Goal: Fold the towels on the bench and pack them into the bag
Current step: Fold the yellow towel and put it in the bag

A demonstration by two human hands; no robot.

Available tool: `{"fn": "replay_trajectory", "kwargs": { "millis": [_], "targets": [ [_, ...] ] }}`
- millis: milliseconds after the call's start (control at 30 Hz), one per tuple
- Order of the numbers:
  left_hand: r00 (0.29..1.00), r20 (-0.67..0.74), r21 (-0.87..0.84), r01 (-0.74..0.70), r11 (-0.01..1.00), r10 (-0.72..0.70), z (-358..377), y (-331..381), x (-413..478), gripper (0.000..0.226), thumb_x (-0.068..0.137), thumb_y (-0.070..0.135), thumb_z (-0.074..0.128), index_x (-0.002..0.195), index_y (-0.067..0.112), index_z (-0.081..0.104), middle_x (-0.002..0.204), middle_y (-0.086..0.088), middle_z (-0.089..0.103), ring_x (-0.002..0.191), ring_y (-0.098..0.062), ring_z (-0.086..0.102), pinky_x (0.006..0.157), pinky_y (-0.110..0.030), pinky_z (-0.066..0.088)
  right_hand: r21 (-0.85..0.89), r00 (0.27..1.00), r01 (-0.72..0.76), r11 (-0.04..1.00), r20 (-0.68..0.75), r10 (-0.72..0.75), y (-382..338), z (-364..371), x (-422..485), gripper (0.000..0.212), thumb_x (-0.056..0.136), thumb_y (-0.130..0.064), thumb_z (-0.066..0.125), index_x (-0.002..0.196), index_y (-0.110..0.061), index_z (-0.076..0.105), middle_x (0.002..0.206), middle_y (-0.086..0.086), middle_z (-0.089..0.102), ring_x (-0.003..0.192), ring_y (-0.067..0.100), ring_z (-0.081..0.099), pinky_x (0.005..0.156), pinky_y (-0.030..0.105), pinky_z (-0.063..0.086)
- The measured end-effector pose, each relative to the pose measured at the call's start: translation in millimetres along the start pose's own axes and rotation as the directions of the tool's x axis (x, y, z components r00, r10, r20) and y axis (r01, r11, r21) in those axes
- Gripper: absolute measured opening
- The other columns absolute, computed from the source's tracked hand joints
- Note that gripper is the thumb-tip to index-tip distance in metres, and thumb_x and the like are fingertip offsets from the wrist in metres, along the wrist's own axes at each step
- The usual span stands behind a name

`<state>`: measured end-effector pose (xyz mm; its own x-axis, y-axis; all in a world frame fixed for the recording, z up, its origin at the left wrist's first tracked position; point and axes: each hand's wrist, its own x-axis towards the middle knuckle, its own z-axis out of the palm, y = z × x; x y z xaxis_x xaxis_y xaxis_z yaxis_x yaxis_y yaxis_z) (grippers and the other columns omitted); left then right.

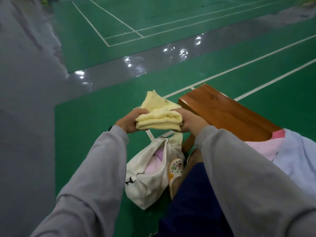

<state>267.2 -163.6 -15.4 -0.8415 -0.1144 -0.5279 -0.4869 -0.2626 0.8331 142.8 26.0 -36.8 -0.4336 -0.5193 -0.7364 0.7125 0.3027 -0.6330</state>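
Gripping the folded pale-yellow terry towel (159, 119) at centre frame, your left hand (130, 122) and right hand (189, 121) clamp its 2 ends, above the open white fabric bag (148, 178) at lower centre.

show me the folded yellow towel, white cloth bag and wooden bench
folded yellow towel (159, 120): head view, folded layers
white cloth bag (145, 190): head view, side wall
wooden bench (222, 108): head view, bare seat

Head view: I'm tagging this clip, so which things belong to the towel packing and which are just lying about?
Job: yellow towel, gripped by left hand and right hand; white bag, lilac-pink towel inside; bench with pink towel and pale blue towel.
Not the job: clog with charms; green court floor.
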Motion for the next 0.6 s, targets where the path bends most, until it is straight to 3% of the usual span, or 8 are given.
{"fn": "replay_trajectory", "kwargs": {
  "millis": [67,133,233,300,367,433,500,600],
  "targets": [
    [1.0,0.001,0.03,0.027,0.999,-0.027,-4.0,1.6,11.6,0.015,0.093,0.014,0.049,0.085,0.009,0.061,0.063,-0.002,0.062,0.054,-0.016,0.06,0.05,-0.024,0.05,-0.01,1.0,0.019,1.0,-0.018,-0.019,-5.3,-1.5,9.0,0.029,0.086,-0.028,0.07,0.112,-0.017,0.072,0.091,0.005,0.071,0.08,0.022,0.069,0.071,0.031,0.056],
    [0.998,0.0,0.087,0.056,0.995,-0.057,-10.7,-2.2,24.2,0.016,0.092,0.017,0.052,0.091,0.008,0.065,0.07,-0.005,0.067,0.06,-0.018,0.063,0.053,-0.025,0.052,-0.05,0.999,0.033,0.998,-0.031,-0.034,-6.2,-4.5,21.9,0.027,0.085,-0.025,0.067,0.109,-0.013,0.071,0.095,0.009,0.071,0.086,0.025,0.067,0.075,0.033,0.054],
    [0.993,-0.024,0.18,0.121,0.976,-0.119,-23.9,-21.2,43.8,0.026,0.093,0.024,0.06,0.115,0.012,0.066,0.089,-0.006,0.074,0.071,-0.019,0.07,0.056,-0.026,0.054,-0.12,0.998,0.041,0.992,-0.036,-0.046,0.2,-3.5,44.4,0.016,0.082,-0.02,0.067,0.096,-0.012,0.069,0.092,0.014,0.065,0.085,0.027,0.063,0.075,0.033,0.05],
    [0.985,-0.053,0.208,0.169,0.963,-0.162,-32.0,-39.6,54.0,0.018,0.095,0.026,0.059,0.108,0.014,0.065,0.077,-0.002,0.071,0.061,-0.014,0.066,0.049,-0.023,0.049,-0.167,0.999,0.022,0.986,-0.038,-0.029,8.4,-0.5,62.9,0.01,0.083,-0.017,0.064,0.089,-0.01,0.067,0.087,0.016,0.064,0.078,0.026,0.064,0.071,0.032,0.05],
    [0.974,-0.071,0.173,0.225,0.959,-0.215,-38.7,-60.7,63.4,0.011,0.095,0.025,0.057,0.094,0.016,0.063,0.066,0.001,0.066,0.053,-0.012,0.061,0.047,-0.022,0.046,-0.187,0.997,0.03,0.982,-0.069,-0.044,17.6,1.8,84.1,0.019,0.081,-0.014,0.064,0.097,-0.003,0.068,0.087,0.017,0.069,0.075,0.028,0.066,0.068,0.031,0.054],
    [0.963,-0.073,0.119,0.268,0.956,-0.26,-48.1,-84.7,74.1,0.012,0.095,0.025,0.058,0.092,0.015,0.065,0.071,-0.001,0.066,0.058,-0.013,0.062,0.053,-0.023,0.049,-0.207,0.993,0.045,0.977,-0.101,-0.067,27.4,5.6,100.6,0.031,0.082,-0.011,0.065,0.112,-0.002,0.064,0.091,0.016,0.071,0.079,0.029,0.068,0.062,0.03,0.055],
    [0.954,-0.078,0.074,0.296,0.952,-0.29,-61.4,-111.7,88.1,0.018,0.093,0.026,0.061,0.104,0.014,0.067,0.086,-0.004,0.069,0.068,-0.016,0.066,0.061,-0.026,0.054,-0.21,0.988,0.079,0.975,-0.116,-0.105,37.1,11.0,117.2,0.025,0.087,-0.006,0.064,0.111,-0.006,0.059,0.093,0.014,0.07,0.081,0.028,0.068,0.059,0.029,0.054],
    [0.936,-0.114,0.041,0.338,0.94,-0.332,-77.7,-147.6,111.8,0.046,0.086,0.037,0.071,0.126,0.015,0.065,0.107,-0.008,0.072,0.087,-0.02,0.07,0.073,-0.034,0.059,-0.23,0.98,0.096,0.968,-0.146,-0.132,49.3,14.0,149.0,0.05,0.082,-0.008,0.066,0.13,-0.011,0.052,0.108,0.014,0.068,0.093,0.031,0.068,0.066,0.034,0.056]
  ]
}}
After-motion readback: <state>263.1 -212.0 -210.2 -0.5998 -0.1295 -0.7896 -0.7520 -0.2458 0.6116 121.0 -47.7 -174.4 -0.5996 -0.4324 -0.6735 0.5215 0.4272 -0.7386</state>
